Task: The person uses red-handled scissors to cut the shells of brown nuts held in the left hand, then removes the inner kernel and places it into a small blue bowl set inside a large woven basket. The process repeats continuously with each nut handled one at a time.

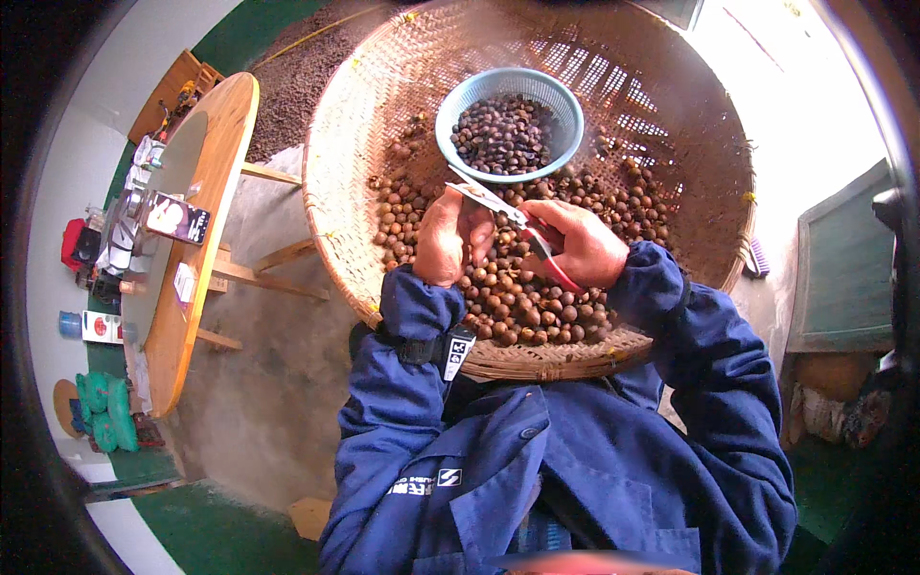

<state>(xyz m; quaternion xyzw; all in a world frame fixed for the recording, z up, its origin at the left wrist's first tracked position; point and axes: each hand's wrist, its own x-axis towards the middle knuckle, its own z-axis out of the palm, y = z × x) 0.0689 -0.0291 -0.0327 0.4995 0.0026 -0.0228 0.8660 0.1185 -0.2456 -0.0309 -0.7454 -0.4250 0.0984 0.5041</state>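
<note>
Red-handled scissors [548,251] are in my right hand [586,244], their metal blades pointing left and away from me. My left hand [445,240] is closed under the blade tips; something small and pale shows there, but I cannot make out what it holds. Both hands are over a heap of round brown nuts [498,297] in a wide woven bamboo basket [335,192]. Beyond the hands, a light-blue plastic colander [565,153] stands in the basket with darker nuts [503,134] inside.
A wooden table [216,230] with a box [179,218] and other items on it stands at the left. A large spread of small brown pieces [287,96] covers the floor behind. Green bundles [107,410] lie at the far left, and a grey-green panel [843,268] stands at the right.
</note>
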